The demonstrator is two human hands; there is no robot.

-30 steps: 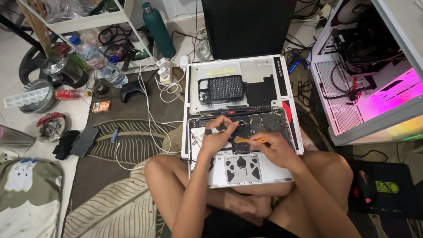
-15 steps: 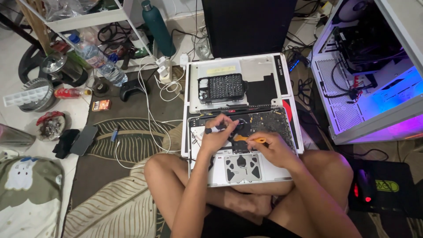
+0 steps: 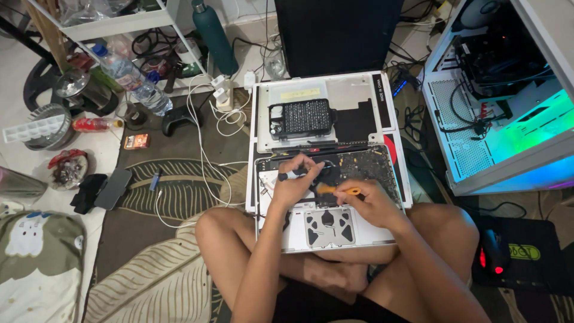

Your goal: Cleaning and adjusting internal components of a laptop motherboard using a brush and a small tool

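On the cluttered floor rug (image 3: pixel 179 191), our right hand (image 3: pixel 368 200) grips an orange screwdriver (image 3: pixel 338 191) over the opened laptop (image 3: pixel 326 197); our left hand (image 3: pixel 293 182) apparently pinches a dark tool (image 3: pixel 287 175). Next, careful tip alignment.

Even, soft daylight, few shadows — the lit computer case (image 3: pixel 508 113) at right glows green-blue; edges bend slightly, focus sharp.

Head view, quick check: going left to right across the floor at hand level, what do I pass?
Dark phone → white cable → left hand on a black-handled tool → orange-handled screwdriver → right hand → open laptop's right edge → lit white computer case.
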